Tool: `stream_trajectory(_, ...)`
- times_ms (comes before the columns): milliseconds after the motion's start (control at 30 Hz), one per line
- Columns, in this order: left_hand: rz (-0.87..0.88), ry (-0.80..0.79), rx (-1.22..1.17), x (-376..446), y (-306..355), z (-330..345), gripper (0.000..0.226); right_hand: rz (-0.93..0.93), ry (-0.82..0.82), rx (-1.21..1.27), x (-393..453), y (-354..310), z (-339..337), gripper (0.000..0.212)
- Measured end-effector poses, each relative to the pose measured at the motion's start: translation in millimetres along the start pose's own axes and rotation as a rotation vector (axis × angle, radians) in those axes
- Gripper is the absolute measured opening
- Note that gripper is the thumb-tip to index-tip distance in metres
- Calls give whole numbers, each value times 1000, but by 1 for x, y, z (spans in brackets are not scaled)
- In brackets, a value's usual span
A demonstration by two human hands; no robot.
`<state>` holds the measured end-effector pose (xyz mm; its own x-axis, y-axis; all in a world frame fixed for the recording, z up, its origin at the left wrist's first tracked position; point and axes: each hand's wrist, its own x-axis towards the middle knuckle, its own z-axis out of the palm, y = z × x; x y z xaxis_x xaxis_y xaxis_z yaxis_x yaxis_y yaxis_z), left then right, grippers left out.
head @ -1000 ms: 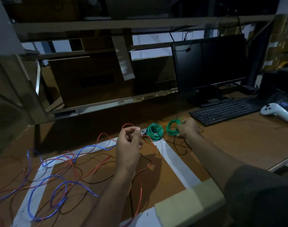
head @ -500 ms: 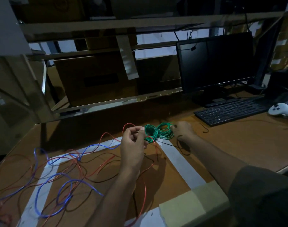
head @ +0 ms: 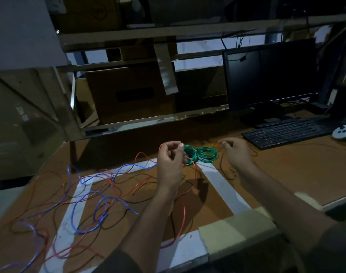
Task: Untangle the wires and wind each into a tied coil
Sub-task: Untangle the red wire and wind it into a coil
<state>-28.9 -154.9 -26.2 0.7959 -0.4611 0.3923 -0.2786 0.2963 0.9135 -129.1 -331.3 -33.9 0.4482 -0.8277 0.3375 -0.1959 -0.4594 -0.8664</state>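
Note:
Two green wire coils (head: pixel 190 152) (head: pixel 207 154) lie side by side on the brown desk (head: pixel 286 170). My left hand (head: pixel 171 162) is raised just left of them, its fingers pinched on a red wire (head: pixel 140 186) that loops down to the desk. My right hand (head: pixel 237 152) is just right of the coils and off them, with thumb and forefinger pinched on a thin dark wire (head: pixel 226 173). A loose tangle of blue wire (head: pixel 89 209), red wire and dark wire spreads over the left half of the desk.
White tape strips (head: pixel 223 186) mark a rectangle on the desk. A black keyboard (head: pixel 286 133), a dark monitor (head: pixel 270 75) and a white controller (head: pixel 343 132) stand at the right. A cardboard box (head: pixel 129 93) sits behind a low rail.
My right hand set its green coil down beside the other one, let it go and moved a little right, pinching a thin wire. My left hand kept hold of the red wire.

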Motion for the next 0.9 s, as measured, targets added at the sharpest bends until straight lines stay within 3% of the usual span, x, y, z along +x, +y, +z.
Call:
stream_trajectory(133,-13,39,-20,3,21,-14,12,-175,51,-9,-28,-24,-13,26)
stream_trajectory(233,-8,50,4,1,38,-35,11,-260,-19,-27,-49,-39,-11,23)
stream_trajectory(433,-18,80,80,-29,52,-92,13,-320,-477,-119,-114,-74,10,19)
stream_trajectory(500,-19,91,97,-39,57,-110,12,-340,-696,-272,-131,-84,15,24)
stream_trajectory(567,-28,103,99,-46,61,-126,17,-372,-791,-483,-143,-88,19,30)
stream_trajectory(700,-13,78,176,-57,62,-155,13,-367,-771,-543,-157,-92,25,37)
stream_trajectory(900,-2,119,530,-67,45,-186,21,-445,-362,-605,-148,-94,20,28)
